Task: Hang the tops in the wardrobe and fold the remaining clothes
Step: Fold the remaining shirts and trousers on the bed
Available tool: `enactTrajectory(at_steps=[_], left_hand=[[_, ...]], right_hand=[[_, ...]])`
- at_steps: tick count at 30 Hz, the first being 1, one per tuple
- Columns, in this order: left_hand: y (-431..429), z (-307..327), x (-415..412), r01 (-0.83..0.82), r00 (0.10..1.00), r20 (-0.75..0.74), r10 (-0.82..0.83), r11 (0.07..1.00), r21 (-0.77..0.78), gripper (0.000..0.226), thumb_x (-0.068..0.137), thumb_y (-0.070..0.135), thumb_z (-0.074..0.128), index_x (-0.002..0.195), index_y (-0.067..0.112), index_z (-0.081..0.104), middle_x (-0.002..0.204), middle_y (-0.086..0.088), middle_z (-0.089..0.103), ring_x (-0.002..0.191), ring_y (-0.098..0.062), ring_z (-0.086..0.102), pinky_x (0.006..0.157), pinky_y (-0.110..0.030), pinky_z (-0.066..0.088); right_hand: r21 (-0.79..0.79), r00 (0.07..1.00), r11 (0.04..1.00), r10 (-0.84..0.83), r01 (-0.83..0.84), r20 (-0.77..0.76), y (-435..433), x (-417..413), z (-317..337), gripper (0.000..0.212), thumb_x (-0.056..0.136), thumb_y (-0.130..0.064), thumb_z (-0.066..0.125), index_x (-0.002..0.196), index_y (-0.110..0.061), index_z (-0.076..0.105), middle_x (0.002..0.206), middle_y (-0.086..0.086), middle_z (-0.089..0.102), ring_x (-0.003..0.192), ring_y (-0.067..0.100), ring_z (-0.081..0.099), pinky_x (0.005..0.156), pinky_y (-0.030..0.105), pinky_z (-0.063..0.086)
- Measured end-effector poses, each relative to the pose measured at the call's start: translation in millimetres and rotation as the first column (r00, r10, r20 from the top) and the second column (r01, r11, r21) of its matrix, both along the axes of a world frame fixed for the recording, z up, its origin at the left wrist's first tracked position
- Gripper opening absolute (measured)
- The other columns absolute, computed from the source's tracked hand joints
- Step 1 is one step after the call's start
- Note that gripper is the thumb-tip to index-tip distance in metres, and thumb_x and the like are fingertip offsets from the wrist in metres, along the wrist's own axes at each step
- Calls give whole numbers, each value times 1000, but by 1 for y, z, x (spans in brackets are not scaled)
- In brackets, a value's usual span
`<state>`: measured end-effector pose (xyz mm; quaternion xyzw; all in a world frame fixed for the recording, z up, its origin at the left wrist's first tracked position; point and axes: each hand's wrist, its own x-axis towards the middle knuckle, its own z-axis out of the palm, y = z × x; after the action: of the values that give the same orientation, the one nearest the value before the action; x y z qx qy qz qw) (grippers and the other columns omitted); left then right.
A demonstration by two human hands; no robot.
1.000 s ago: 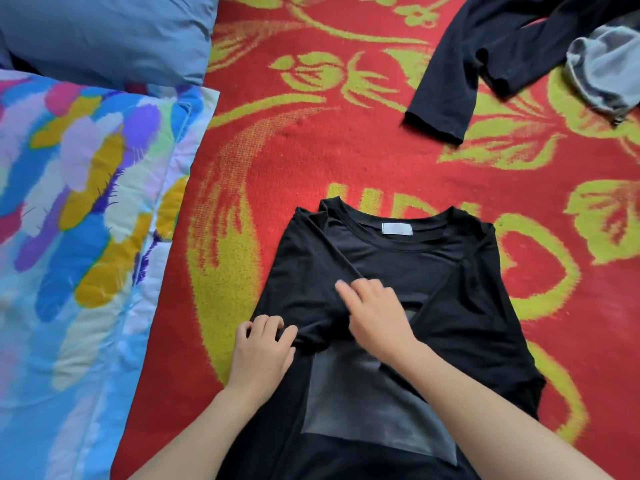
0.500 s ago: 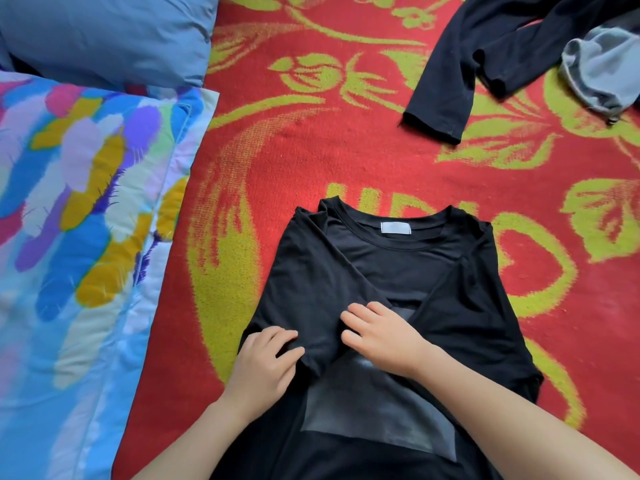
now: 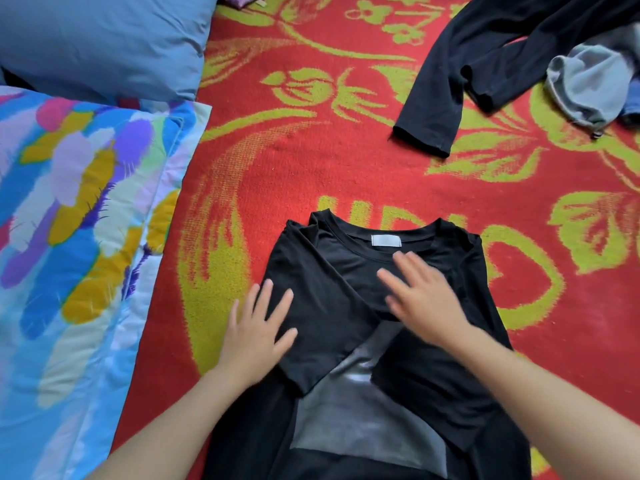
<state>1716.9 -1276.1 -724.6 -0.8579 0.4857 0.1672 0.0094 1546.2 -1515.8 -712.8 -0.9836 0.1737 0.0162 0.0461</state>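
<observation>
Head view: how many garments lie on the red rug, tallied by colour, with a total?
Black: 2, the T-shirt and the long-sleeved top.
Grey: 1, a crumpled garment.
Total: 3.
A blue scrap and a purple scrap at the frame edges are too cut off to count.

The scene is viewed through one head-worn wide-angle camera, pointed forward and steeply down onto a red blanket (image 3: 311,161). It is held close above the work: the left hand (image 3: 256,327) and right hand (image 3: 424,301) are framed low and central, with the arms entering from the bottom edge, where the shirt (image 3: 325,306) is cut off.
</observation>
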Motion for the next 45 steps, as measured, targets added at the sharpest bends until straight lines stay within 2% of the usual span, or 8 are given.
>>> enactTrajectory(at_steps=[5,11,16,21,28,34,39,45], left_hand=[[-67,10,56,-356,925,-170,340,932,-67,61,94,32,50,148,21,24,156,-8,17,141,-26,20,110,-41,24],[-126,17,86,-679,567,-642,517,735,-8,53,87,18,66,135,10,46,130,-13,52,121,-24,49,90,-25,36],[-146,3,94,-638,693,-436,575,770,1,26,80,10,70,106,5,68,108,-13,66,108,-27,58,89,-30,40],[-133,1,124,-821,538,-467,701,561,-104,4,78,4,69,81,5,69,87,-11,64,86,-21,54,70,-27,38],[-146,-2,120,-651,654,-575,491,753,-97,40,85,17,68,123,10,56,109,-7,53,104,-16,49,94,-28,34],[-166,-5,126,-391,805,-435,405,912,126,33,70,30,74,103,25,68,104,-1,67,105,-23,60,101,-46,40],[-161,30,118,-463,742,-582,334,882,-85,21,82,-2,64,72,16,64,62,8,65,60,6,57,59,-3,41],[-113,101,104,-362,726,-670,154,914,-182,27,81,-3,66,70,21,72,57,13,65,54,9,55,55,-2,39]], right_hand=[[0,821,849,-511,528,-256,-90,-15,19,54,95,-22,47,146,-15,31,151,18,27,139,34,25,104,46,33],[443,698,540,-584,715,-415,-138,-17,15,72,90,-18,59,149,-14,18,151,10,31,136,28,33,105,40,35],[383,630,503,-663,775,-404,-144,-18,-8,42,86,-19,64,125,-8,54,121,14,60,111,30,55,86,34,43],[486,491,321,-827,813,-275,-155,-21,-12,19,83,-12,66,71,-15,51,71,6,52,77,25,51,62,31,33],[728,533,47,-713,684,-455,-161,-22,2,34,84,-12,68,116,-14,54,97,6,57,82,18,55,64,21,42],[701,539,110,-725,705,-428,-167,-25,14,27,84,3,63,111,3,61,105,11,57,98,18,48,83,26,34],[743,556,152,-762,652,-332,-157,-36,41,12,83,2,64,76,-7,60,72,1,55,72,14,49,61,19,36],[827,639,169,-721,537,-268,-133,-77,89,17,85,4,60,77,-11,58,81,1,62,77,9,55,68,12,42]])
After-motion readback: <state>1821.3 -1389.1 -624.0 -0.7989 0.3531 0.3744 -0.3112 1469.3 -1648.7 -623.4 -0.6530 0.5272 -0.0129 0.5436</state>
